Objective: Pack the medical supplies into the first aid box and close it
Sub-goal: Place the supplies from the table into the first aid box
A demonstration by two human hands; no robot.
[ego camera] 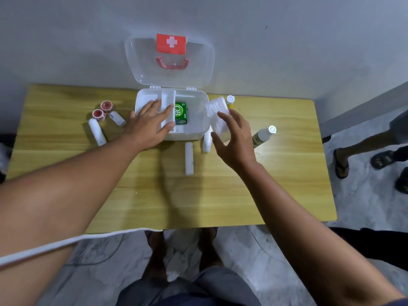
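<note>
The white first aid box [198,127] stands open at the table's back edge, its clear lid [198,62] with a red cross label leaning on the wall. Inside lie a green packet [181,113] and, on the left, a white tray insert [146,98]. My left hand [150,124] rests flat on that tray, fingers apart, thumb at the tray's front edge. My right hand [234,142] holds a clear packet of white cotton [215,111], tilted, just over the box's right rim.
Left of the box lie two red tape rolls [106,106], a small white bottle [117,118] and a bandage roll [97,131]. Two white rolls [189,157] lie in front. Bottles [263,135] stand on the right. Another person's feet [341,164] are beside the table.
</note>
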